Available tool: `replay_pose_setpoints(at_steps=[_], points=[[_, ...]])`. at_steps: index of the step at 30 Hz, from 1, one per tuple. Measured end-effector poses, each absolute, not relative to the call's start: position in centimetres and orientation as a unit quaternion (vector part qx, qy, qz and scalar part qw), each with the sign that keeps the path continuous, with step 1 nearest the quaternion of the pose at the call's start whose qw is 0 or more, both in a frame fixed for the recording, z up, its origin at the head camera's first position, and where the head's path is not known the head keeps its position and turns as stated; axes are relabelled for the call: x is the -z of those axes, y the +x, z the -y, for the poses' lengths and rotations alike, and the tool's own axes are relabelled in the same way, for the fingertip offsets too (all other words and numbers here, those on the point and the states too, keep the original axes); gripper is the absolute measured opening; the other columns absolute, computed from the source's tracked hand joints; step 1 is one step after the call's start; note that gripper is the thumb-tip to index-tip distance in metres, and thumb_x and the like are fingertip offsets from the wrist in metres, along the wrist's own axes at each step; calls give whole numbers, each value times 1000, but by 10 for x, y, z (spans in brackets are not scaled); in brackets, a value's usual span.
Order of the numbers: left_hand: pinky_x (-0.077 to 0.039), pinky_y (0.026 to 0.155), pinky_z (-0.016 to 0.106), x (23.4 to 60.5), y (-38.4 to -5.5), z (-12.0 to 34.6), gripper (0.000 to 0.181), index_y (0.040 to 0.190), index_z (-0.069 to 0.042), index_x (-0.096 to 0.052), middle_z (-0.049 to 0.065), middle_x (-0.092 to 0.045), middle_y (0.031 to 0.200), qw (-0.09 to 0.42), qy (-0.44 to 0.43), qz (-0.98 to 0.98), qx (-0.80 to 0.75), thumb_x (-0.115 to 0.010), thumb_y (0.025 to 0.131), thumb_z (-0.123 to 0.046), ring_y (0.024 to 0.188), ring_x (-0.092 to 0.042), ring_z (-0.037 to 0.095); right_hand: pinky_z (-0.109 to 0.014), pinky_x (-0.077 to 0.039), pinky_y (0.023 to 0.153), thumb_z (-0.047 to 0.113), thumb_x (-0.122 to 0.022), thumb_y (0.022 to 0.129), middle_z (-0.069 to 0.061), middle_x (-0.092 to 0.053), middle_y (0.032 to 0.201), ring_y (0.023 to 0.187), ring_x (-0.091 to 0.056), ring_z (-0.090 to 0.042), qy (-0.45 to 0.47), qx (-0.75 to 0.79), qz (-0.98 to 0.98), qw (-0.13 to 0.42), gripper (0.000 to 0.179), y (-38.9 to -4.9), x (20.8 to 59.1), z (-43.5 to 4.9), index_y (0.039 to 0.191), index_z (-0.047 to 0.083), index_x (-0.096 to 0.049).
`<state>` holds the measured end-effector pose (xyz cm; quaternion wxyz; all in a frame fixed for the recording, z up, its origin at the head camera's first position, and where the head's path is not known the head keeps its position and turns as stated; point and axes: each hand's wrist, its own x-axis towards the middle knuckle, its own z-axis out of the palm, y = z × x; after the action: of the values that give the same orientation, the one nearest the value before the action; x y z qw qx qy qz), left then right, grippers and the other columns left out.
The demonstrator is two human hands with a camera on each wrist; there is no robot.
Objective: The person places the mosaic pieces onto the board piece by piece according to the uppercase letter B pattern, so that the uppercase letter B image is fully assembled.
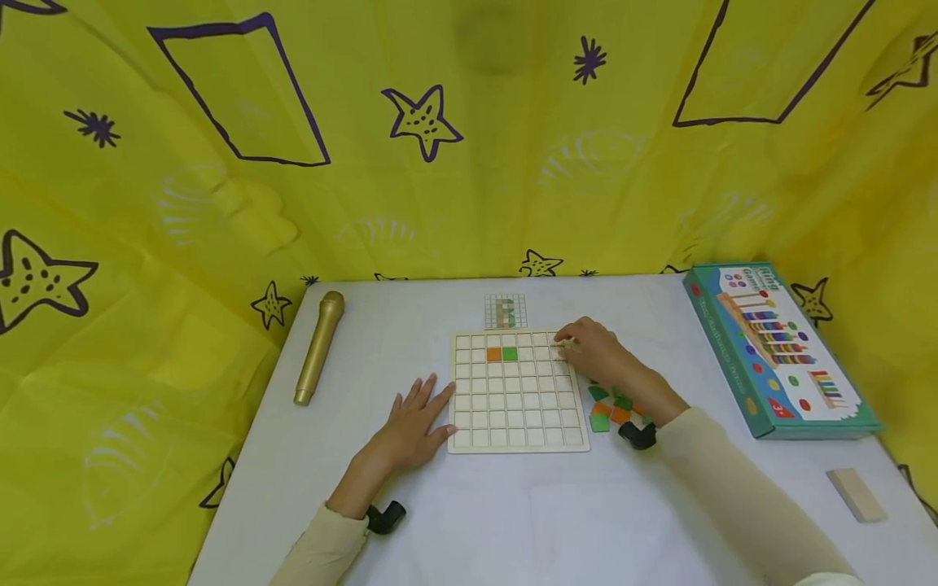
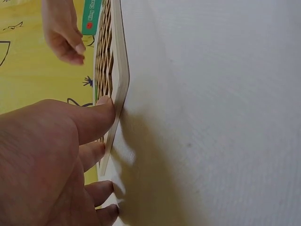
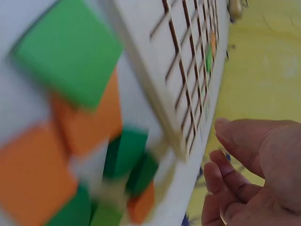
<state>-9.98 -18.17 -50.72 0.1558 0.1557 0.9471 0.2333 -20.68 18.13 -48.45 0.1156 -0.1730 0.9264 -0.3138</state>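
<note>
Nearest the camera, sleeves (image 1: 740, 480) lead to the left hand (image 1: 406, 430), fingers spread against a gridded wooden board (image 1: 523, 399), and the right hand (image 1: 595, 352), fingers loosely bent, visibly empty. Coloured tiles (image 1: 599, 422) beside the board, presumably light, stiff and smooth, suit an edge pinch; the right forearm (image 1: 652, 395) partly hides them, and detail on the pattern card (image 1: 506, 311) is unclear.

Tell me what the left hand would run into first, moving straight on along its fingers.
The wooden board, it seems: the left hand points toward its left side, with thumb and index finger at the edge. Whether the fingertips would butt against the rim or slide over it is unclear.
</note>
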Motion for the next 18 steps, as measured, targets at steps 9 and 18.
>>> replay_pose_setpoints(at_steps=[9, 18], points=[[-8, 127, 69, 509, -99, 184, 68, 168, -20, -32, 18, -14, 176, 158, 155, -948, -227, -57, 108, -42, 163, -7, 43, -55, -57, 91, 15, -61, 107, -28, -58, 130, 116, -59, -44, -120, 325, -927, 146, 33, -191, 472, -250, 134, -4, -63], [-8, 127, 69, 509, -99, 182, 68, 168, -19, -32, 18, -14, 176, 157, 159, -946, -234, -57, 108, -42, 163, -8, 43, -39, -49, 81, 10, -73, 99, -15, -59, 109, 94, -55, -25, -175, 295, -930, 132, 30, -166, 488, -244, 128, 4, -69]])
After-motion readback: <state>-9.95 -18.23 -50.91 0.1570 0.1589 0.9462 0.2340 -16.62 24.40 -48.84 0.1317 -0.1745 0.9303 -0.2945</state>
